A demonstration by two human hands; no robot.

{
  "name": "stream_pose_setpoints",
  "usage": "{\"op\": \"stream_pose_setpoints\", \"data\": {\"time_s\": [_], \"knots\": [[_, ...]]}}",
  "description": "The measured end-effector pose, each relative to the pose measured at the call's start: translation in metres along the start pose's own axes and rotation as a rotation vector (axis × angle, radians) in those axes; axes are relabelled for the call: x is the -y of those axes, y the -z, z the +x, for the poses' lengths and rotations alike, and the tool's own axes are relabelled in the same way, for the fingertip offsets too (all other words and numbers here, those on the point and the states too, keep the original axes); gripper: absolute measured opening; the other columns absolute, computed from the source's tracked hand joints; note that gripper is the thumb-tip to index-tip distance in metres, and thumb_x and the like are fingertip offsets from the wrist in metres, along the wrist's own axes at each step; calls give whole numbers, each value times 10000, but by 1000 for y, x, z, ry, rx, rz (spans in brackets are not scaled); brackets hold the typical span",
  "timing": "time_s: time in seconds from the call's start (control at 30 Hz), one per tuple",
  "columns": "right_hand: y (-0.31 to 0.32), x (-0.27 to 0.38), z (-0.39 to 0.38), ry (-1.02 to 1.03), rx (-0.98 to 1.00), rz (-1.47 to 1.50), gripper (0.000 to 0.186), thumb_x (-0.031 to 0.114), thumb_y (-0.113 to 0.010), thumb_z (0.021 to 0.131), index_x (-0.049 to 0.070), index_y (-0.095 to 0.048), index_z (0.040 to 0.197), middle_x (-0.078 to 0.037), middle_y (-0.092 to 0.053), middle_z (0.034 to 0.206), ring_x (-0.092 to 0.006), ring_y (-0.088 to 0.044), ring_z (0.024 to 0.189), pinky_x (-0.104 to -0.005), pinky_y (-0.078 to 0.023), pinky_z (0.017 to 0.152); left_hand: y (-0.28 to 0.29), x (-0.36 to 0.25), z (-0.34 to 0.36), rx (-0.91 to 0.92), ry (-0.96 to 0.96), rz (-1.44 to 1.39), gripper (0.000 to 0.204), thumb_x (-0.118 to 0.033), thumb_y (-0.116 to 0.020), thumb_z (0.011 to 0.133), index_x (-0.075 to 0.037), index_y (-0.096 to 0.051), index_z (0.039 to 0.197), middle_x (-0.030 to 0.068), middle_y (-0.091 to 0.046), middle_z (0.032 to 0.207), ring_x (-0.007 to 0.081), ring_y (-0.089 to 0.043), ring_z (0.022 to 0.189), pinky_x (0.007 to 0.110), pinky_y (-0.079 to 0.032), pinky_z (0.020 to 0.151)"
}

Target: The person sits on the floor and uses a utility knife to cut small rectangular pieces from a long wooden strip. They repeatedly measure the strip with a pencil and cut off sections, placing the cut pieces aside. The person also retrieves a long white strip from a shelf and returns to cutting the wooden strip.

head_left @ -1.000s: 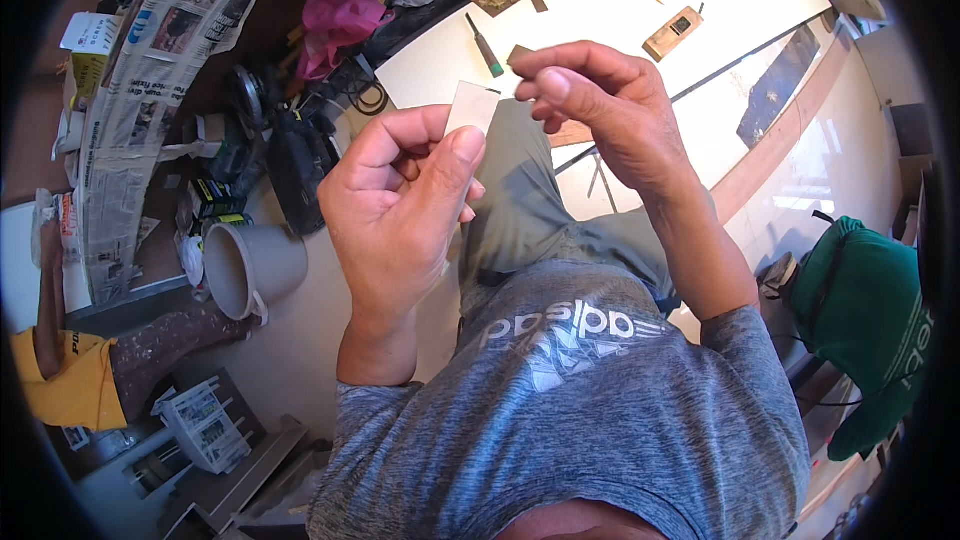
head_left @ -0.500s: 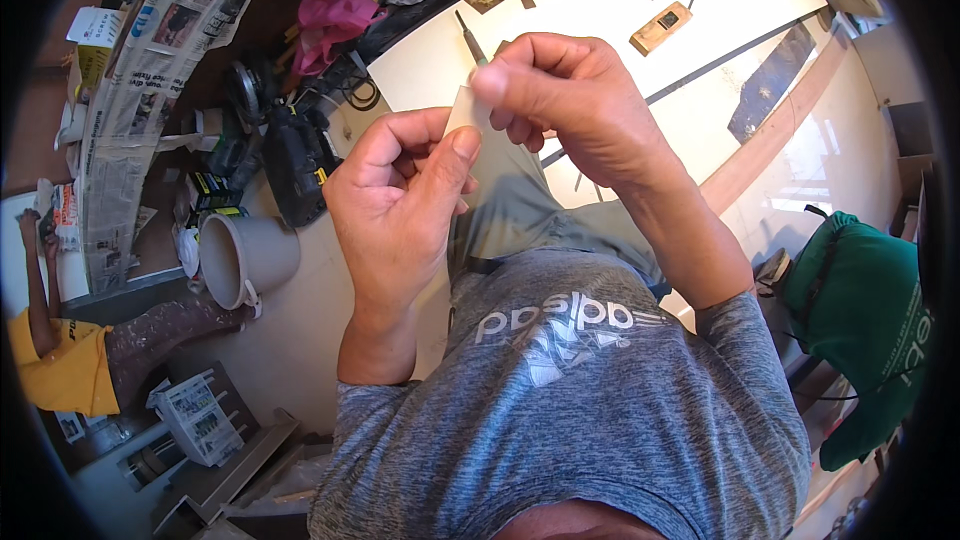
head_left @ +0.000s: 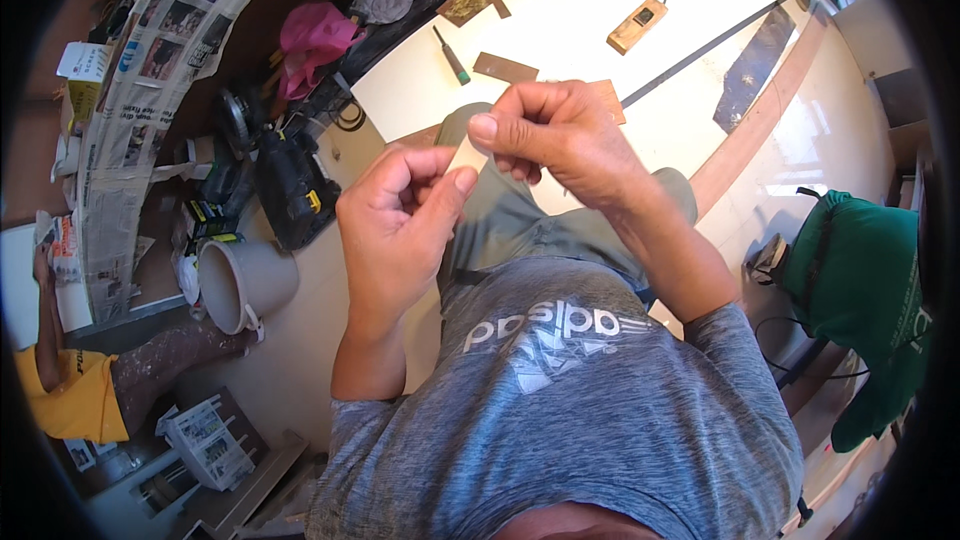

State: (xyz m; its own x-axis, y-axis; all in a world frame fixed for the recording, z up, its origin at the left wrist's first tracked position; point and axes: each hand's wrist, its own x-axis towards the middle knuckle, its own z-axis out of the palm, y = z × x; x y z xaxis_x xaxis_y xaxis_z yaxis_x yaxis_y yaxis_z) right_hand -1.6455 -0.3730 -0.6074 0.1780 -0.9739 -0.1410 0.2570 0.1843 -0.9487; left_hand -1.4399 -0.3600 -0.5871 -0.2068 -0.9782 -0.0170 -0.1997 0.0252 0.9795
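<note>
While the left hand (head_left: 393, 230) pinches a small pale strip (head_left: 467, 156) between thumb and bent forefinger, the right hand (head_left: 565, 145) has its thumb and fingers closed together at the strip's upper end; whether they grip it, I cannot tell. The strip is above the trousers (head_left: 520, 225). Toward the left corner of the white table (head_left: 560, 28) lies a green-handled tool (head_left: 453, 58); a wooden plane (head_left: 637, 26) lies farther from that corner.
</note>
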Motion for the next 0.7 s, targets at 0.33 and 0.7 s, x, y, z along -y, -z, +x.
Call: {"op": "stream_pose_setpoints", "data": {"time_s": [0.33,0.7], "knots": [[39,-106,-13,-273,-289,38,407,381,-704,1049,29,-712,845,-19,-662,689,-73,-589,580,-230,-469,533,6,56,-22,282,280,77,170,-149,-672,1056,13,-654,1103,30,-715,798,59,-621,661,228,-520,609],[201,-309,-14,-352,-622,-824,335,345,-785,935,22,-741,856,-90,-717,696,-181,-674,593,-370,-550,611,7,101,-39,446,540,137,246,-196,-667,1054,-5,-723,1198,42,-710,744,90,-646,637,268,-524,596]]}}
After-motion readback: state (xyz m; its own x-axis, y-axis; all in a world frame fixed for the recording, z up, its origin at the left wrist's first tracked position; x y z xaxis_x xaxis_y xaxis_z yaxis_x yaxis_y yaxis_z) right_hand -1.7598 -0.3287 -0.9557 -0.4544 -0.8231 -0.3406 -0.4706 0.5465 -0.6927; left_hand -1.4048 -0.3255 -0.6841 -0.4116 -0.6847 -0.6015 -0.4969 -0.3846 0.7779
